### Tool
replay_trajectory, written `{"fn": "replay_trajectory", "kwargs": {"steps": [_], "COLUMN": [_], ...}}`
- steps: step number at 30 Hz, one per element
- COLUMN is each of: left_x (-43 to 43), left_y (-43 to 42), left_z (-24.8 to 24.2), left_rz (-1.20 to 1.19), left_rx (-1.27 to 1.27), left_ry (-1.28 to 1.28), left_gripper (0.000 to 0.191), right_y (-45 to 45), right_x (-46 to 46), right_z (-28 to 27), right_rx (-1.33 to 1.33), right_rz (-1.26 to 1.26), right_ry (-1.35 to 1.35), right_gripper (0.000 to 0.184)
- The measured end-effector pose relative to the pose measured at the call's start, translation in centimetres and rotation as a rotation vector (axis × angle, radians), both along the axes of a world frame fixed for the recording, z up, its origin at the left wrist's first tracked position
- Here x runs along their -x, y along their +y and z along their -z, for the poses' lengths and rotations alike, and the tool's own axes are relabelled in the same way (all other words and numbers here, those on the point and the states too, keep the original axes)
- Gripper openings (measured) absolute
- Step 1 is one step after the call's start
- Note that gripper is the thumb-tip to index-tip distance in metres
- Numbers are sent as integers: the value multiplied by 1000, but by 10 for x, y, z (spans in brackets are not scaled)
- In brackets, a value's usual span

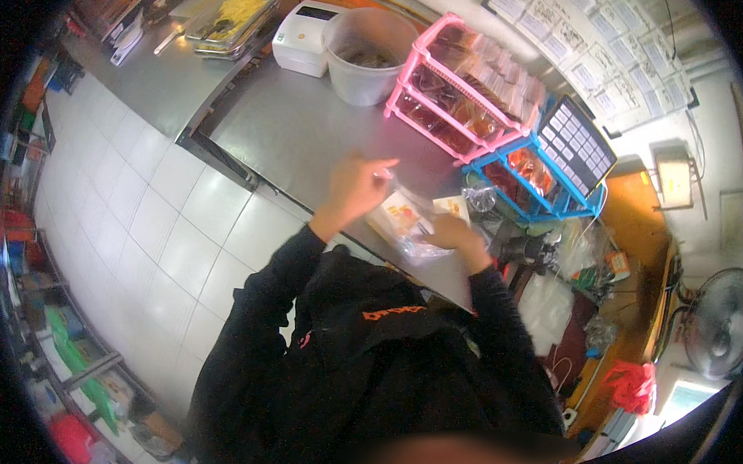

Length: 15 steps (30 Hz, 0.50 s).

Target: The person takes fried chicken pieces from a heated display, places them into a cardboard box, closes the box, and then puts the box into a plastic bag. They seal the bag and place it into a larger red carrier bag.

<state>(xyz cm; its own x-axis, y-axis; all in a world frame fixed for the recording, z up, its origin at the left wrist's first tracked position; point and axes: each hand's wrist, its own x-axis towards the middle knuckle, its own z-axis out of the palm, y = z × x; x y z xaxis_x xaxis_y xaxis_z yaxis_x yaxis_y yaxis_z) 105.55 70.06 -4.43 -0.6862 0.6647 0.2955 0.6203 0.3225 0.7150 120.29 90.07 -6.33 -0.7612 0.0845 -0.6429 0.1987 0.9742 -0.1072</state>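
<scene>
My left hand [359, 186] is raised over the edge of the metal counter, its fingers bent near a small clear piece of plastic; blur hides whether it grips it. My right hand [454, 234] rests on a clear plastic bag [416, 246] at the counter's near edge, and its exact grip is blurred. Inside or under the bag lies a printed card or packet [400, 214] with orange pictures. A second printed card [450, 204] lies just beyond my right hand, with crumpled clear plastic [481, 197] beside it.
Beyond stand a white label printer [303, 44], a translucent bucket [363, 79], a pink rack [428, 98] and a blue rack [530, 193] of packets, and a tablet-like panel [577, 145]. A tray of yellow food [238, 16] is at upper left. Plastic bags [545, 306] clutter the right.
</scene>
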Motion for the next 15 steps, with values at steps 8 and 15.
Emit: {"fn": "replay_trajectory", "kwargs": {"steps": [8, 15], "left_x": [-2, -9], "left_y": [-8, -6], "left_z": [-5, -11], "left_rz": [303, 414], "left_rx": [-316, -284], "left_ry": [-857, -996], "left_gripper": [87, 90], "right_y": [103, 80], "right_x": [-18, -9], "right_z": [-10, 184], "right_rx": [394, -287], "right_rz": [554, 953], "right_ry": [368, 100], "right_gripper": [57, 70]}}
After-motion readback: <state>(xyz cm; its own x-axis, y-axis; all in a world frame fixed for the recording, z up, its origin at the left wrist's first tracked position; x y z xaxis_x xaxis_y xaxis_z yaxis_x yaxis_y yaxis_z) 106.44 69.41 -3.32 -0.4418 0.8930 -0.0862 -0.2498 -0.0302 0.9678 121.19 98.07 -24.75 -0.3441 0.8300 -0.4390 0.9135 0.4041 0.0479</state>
